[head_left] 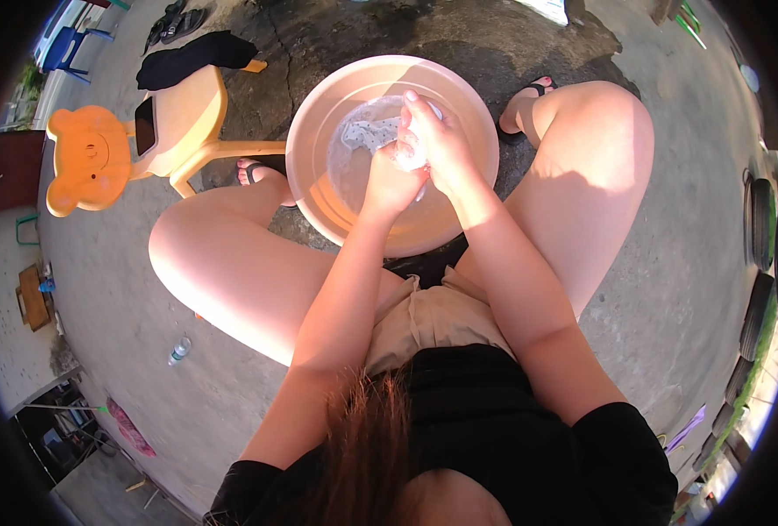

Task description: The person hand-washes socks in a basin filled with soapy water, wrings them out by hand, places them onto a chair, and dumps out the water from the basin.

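Between my knees stands a wide peach plastic basin with soapy water in it. Over the water my left hand is closed around a wet white cloth with small dark specks. My right hand presses against the left from the other side, closed on the same cloth, its thumb pointing up and away. Suds cover part of both hands. Part of the cloth hangs out to the left above the water; the bunched part between my palms is mostly hidden.
Left of the basin is a yellow bear-shaped chair, with a dark phone and black cloth on it. Dark shoes lie beyond. A plastic bottle rests on the concrete at left; tyres line the right edge.
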`<state>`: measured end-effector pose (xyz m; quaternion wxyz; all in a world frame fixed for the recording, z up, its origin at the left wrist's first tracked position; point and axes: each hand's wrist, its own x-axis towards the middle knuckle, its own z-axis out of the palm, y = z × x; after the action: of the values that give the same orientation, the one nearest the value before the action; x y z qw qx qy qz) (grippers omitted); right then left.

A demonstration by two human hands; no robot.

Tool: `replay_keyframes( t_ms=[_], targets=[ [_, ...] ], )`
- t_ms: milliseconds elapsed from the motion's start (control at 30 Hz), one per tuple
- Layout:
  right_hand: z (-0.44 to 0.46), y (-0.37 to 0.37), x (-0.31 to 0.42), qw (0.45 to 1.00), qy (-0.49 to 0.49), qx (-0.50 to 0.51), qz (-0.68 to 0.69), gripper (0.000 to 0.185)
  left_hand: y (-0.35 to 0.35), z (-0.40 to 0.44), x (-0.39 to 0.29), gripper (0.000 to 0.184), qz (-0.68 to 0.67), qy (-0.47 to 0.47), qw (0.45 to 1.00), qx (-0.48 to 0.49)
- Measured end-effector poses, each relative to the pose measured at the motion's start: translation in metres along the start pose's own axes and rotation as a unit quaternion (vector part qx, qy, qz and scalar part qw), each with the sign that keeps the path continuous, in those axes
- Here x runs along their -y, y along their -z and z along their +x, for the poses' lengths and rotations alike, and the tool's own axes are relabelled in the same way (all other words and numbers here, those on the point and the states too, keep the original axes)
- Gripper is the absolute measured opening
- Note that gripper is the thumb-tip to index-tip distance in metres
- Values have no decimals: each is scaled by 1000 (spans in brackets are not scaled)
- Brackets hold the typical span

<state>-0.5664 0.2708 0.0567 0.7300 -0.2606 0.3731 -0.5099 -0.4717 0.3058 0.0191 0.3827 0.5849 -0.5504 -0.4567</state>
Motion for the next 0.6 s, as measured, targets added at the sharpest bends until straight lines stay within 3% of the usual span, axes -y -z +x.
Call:
replay_keyframes(
  t_ms=[133,233,333,433,533,600],
  targets=[
    [1,0,-1,999,5,-31,19,30,-5,1,-6,20,54,-1,998,-37],
    [3,4,-5,998,25,-33,41,31,-3,-1,-1,19,-17,51,999,4],
    [4,15,-4,992,-20,62,111,30,-7,-2,-2,18,22,10,999,-29],
    [3,8,-2,998,7,-5,63,28,-3,1,-8,27,-12,71,997,19],
    [6,10,-2,998,56,-24,-3,26,3,4,-7,43,-44,38,995,83],
    [5,8,2,997,68,-42,-7,27,11,10,2,51,-65,64,983,159]
  ],
)
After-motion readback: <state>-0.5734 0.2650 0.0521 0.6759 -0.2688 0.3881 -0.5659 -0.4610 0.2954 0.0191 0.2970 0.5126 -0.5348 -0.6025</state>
